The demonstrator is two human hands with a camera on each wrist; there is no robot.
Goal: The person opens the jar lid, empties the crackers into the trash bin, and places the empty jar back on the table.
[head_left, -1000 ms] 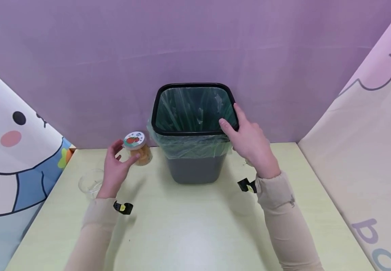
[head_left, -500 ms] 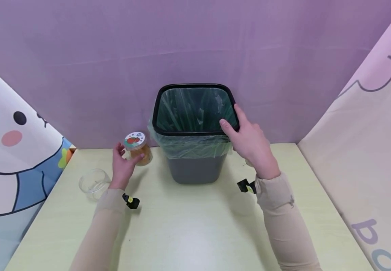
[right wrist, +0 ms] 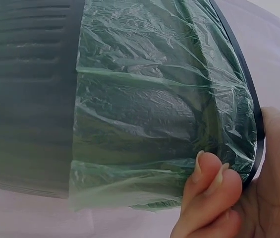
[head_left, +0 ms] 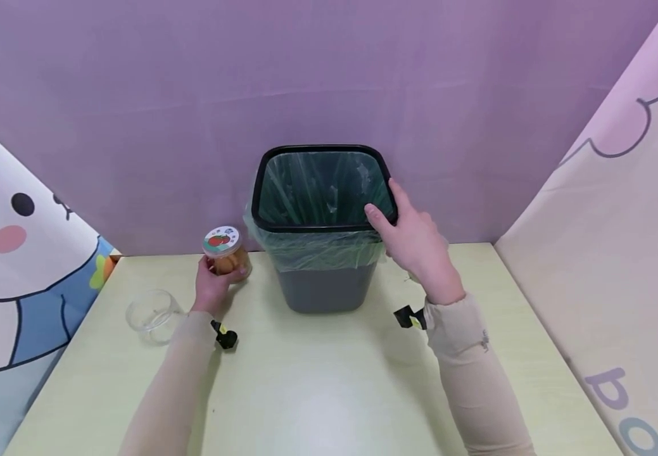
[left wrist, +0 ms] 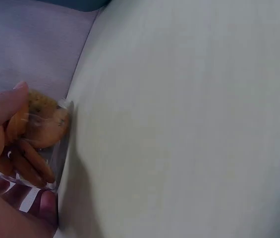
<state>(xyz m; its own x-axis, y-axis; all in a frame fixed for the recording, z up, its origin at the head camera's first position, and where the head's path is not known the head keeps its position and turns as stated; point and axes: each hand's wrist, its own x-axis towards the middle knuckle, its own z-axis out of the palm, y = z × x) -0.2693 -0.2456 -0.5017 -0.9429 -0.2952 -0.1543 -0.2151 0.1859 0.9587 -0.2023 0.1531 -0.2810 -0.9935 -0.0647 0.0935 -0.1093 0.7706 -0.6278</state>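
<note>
A small clear jar of round cookies stands upright at the back of the table, under a lid printed with a red picture. My left hand grips it low down, the thumb across the near side and the fingers round the other. To its right is a grey trash bin with a black rim and a thin green bag folded over the rim. My right hand holds the bin's right front corner, thumb over the rim and curled fingertips against the bag outside.
A clear, round, see-through container stands left of my left forearm. Behind the table hangs a purple cloth, close to the bin and jar. Printed panels flank both sides.
My left hand has moved right and lower round the jar, its fingers closing from beside the lid to a grip on the body. The right hand keeps its hold on the rim.
</note>
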